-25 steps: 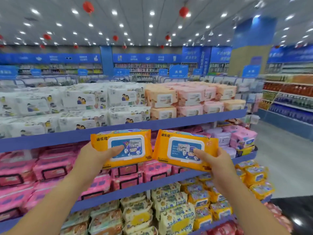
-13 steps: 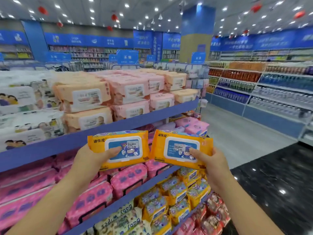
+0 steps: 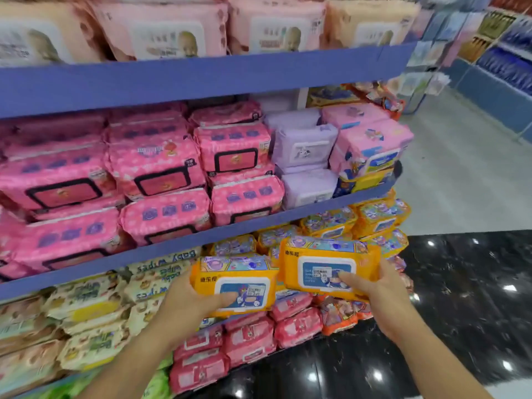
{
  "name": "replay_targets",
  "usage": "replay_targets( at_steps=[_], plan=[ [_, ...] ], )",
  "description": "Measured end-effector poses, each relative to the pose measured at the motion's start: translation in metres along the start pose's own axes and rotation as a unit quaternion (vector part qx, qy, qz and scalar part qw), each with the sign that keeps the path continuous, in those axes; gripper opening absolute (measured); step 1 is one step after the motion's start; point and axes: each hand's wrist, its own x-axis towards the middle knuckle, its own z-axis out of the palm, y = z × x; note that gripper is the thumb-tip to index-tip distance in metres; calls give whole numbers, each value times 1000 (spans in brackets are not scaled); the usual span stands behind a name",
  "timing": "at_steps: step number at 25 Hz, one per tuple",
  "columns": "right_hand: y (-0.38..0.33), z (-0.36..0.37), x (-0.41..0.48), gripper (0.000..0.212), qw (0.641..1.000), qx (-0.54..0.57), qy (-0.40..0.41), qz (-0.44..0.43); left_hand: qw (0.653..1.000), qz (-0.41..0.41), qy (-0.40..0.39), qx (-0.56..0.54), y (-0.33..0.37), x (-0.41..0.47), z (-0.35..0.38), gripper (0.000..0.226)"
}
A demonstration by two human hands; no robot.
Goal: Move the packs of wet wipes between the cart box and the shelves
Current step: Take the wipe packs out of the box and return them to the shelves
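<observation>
Left hand (image 3: 184, 303) holds the left pack (image 3: 230, 279) and right hand (image 3: 377, 289) the right pack (image 3: 322, 263), each grip wrapped round orange wipes, near the matching shelf stack (image 3: 328, 223) (cart box unseen); neither pack looks shelved yet

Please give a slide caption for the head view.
Left hand holds the left orange pack, right hand the right orange pack, before stocked blue shelves.

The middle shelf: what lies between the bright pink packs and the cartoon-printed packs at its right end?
Stacked lilac packs fill that stretch; the head view shows it.
</observation>
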Motion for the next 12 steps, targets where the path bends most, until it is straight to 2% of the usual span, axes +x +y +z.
replay_targets(
  at_steps=[3, 6, 10, 12],
  plan=[
    [48, -14, 35, 53, 997, -58, -24, 42, 998, -54, 15, 17, -42, 23, 40, 55],
    [98, -12, 83, 48, 992, -97, -35, 78, 995, -83, 35, 52, -77, 61, 65, 61],
    [156, -2, 151, 72, 983, -137, -70, 100, 987, -41, 78, 134, -119, 120, 83, 65],
    [179, 5, 176, 63, 978, -171, -85, 83, 978, -22, 90, 187, -140, 143, 90, 67]
  ],
)
